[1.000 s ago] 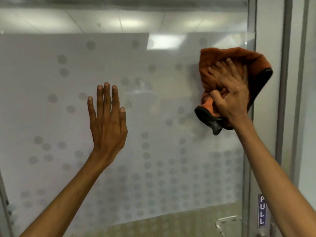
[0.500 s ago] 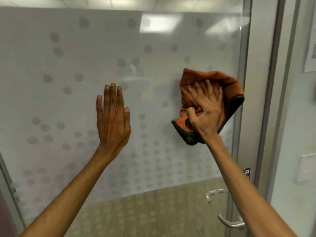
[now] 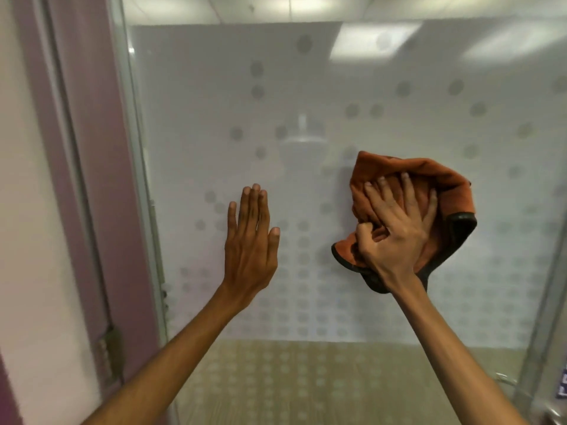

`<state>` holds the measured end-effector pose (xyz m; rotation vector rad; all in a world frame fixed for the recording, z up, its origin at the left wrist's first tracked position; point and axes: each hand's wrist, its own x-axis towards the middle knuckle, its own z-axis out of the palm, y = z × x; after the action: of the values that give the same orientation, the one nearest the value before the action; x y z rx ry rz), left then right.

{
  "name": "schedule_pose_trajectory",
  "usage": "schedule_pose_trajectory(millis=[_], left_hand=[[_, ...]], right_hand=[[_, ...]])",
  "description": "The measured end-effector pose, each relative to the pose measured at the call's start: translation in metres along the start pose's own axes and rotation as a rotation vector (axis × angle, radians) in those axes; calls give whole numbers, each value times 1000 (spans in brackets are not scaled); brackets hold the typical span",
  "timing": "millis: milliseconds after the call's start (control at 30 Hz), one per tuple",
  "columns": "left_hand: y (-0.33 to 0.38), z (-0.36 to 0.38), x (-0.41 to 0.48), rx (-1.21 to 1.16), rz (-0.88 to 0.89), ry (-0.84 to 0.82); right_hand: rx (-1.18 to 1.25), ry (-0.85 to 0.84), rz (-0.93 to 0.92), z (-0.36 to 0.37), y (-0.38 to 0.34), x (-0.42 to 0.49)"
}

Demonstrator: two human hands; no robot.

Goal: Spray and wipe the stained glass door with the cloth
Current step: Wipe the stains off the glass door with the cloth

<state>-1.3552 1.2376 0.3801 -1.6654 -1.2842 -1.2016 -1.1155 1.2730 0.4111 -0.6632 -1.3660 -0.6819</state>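
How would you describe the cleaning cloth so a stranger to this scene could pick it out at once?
Start at the frosted glass door printed with grey dots. Right of its centre, the right hand presses a crumpled orange cloth with a dark edge against it; the left hand holds nothing.

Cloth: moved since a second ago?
Yes. The orange cloth, held by the right hand, has moved down and left: away from the glass door's right edge and further below the frosted film's top.

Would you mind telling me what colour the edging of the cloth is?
The cloth is orange with dark, near-black edging, seen in the head view.
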Motion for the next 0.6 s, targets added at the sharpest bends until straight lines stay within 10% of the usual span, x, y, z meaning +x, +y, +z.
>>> schedule_pose_trajectory(millis=[600], left_hand=[[-151, -75, -32, -81, -87, 80]], right_hand=[[222, -124, -16, 110, -209, 1]])
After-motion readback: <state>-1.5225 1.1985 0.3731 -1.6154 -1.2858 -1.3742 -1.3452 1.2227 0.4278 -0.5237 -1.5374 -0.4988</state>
